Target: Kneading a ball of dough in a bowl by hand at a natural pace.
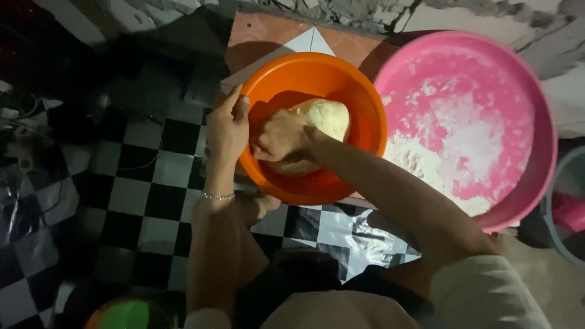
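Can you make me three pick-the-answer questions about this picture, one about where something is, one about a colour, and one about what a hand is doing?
1. Where is the lump of dough?
A. In the orange bowl
B. In the pink basin
C. On the checkered floor

2. What colour is the big floury basin beside the orange bowl?
A. Blue
B. Pink
C. Yellow

3. What is the left hand doing?
A. Hanging in the air
B. Pressing into the dough
C. Gripping the rim of the orange bowl

Answers:
1. A, the pale dough sits inside the orange bowl, with the right hand pushed against it.
2. B, the wide basin is pink, with white flour smeared over its inside.
3. C, the left hand wraps over the bowl's edge on its left side.
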